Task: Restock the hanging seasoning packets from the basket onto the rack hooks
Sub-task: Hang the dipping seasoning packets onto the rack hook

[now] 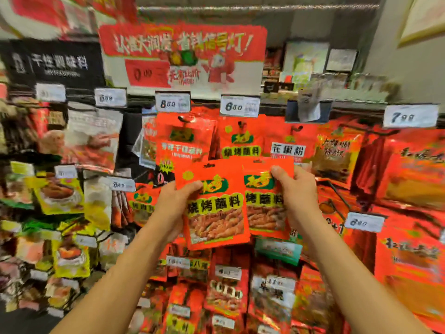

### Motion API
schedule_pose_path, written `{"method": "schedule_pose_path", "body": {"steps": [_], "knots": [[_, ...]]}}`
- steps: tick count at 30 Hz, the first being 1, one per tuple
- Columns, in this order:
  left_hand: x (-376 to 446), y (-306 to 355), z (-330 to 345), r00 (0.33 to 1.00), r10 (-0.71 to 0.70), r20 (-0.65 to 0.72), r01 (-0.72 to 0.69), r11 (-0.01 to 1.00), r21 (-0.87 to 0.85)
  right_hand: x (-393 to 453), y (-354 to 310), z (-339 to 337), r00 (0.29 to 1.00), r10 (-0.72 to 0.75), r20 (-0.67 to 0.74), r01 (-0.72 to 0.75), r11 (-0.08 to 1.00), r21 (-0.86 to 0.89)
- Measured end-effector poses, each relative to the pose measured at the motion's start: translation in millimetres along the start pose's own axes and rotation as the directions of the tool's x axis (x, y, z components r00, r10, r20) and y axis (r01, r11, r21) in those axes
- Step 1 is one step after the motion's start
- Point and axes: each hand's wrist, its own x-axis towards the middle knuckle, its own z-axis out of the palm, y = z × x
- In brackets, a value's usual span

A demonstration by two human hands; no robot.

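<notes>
Two red seasoning packets held up before the rack.
One packet [214,203] is gripped by the left hand [175,203], the other packet [263,201] by the right hand [298,189]; rack hooks are blurred.

You hold two red seasoning packets upright and side by side before the rack [313,106]. The left packet [214,206], with yellow-green lettering over a photo of skewered meat, overlaps the right packet [265,203] along its edge. Matching packets [240,141] hang on the top row's hooks just above.
</notes>
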Motion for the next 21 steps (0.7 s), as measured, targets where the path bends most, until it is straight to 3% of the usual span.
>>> {"method": "schedule_pose_path", "body": {"steps": [14,19,21], "knots": [[42,37,22,0.995,0.095,0.031,-0.098,0.991,0.087,71,-39,69,0.997,-0.011,-0.070,0.015,0.998,0.056],[50,39,21,0.995,0.084,0.062,-0.089,0.992,0.089,80,-33,73,0.991,0.031,-0.129,-0.036,0.999,-0.033],[54,39,23,0.996,0.069,0.050,-0.072,0.995,0.064,85,-32,73,0.994,0.057,-0.097,-0.071,0.987,-0.147]]}}
